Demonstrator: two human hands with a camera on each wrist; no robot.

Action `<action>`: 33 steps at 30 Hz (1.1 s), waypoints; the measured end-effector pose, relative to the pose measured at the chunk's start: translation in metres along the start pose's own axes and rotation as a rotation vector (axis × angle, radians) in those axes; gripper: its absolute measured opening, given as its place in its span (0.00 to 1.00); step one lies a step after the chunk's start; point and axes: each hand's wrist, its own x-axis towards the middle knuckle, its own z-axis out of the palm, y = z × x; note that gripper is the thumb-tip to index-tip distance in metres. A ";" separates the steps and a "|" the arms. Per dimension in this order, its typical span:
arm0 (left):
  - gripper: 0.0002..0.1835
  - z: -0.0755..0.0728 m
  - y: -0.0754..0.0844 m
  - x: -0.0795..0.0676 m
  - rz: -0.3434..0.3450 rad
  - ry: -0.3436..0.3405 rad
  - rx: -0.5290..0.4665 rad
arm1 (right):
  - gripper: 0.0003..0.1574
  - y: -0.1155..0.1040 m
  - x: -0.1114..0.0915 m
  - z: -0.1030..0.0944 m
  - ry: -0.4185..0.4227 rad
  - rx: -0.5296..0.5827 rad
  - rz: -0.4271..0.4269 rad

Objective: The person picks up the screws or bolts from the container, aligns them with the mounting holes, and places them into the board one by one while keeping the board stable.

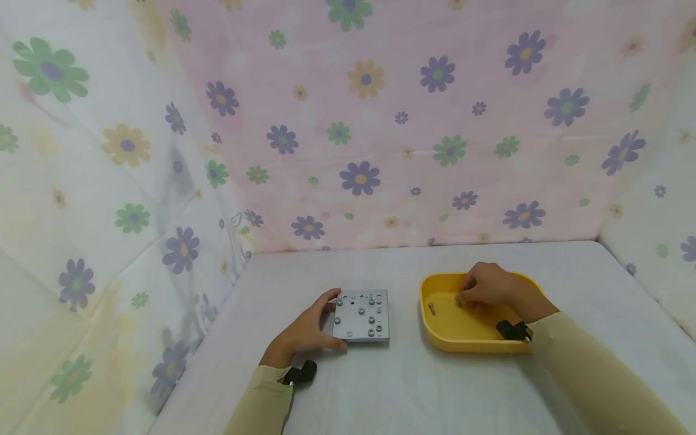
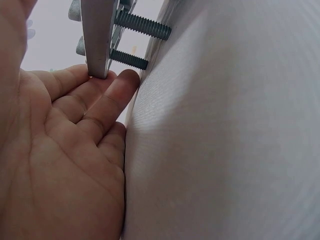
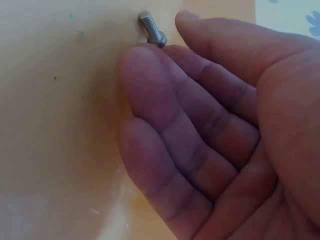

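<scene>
A square metal plate (image 1: pixel 361 315) with several socket-head screws in its holes lies on the left part of the table. My left hand (image 1: pixel 311 326) holds it by its left side, thumb at the near corner and fingers at the far one. In the left wrist view, threaded screw shanks (image 2: pixel 142 25) stick out below the plate (image 2: pixel 96 37), beside my fingertips (image 2: pixel 131 80). Inside the yellow tray (image 1: pixel 454 346), my right hand (image 1: pixel 489 287) reaches down with bent fingers. A small screw (image 3: pixel 152 30) lies right at those fingertips, the thumb apart from it.
Another screw (image 1: pixel 432 309) lies in the tray's left part. The white table (image 1: pixel 380 386) carries both tray and plate. Flower-printed cloth (image 1: pixel 402 151) hangs behind the table and along both sides. Each wrist wears a small black camera (image 1: pixel 300 373).
</scene>
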 end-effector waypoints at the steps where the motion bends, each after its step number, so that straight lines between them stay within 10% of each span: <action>1: 0.69 0.000 0.000 0.000 0.001 0.001 0.000 | 0.11 0.000 0.000 0.001 -0.001 0.001 0.006; 33: 0.69 0.000 -0.003 0.000 0.011 0.005 0.000 | 0.09 0.000 0.000 0.008 -0.074 -0.059 -0.036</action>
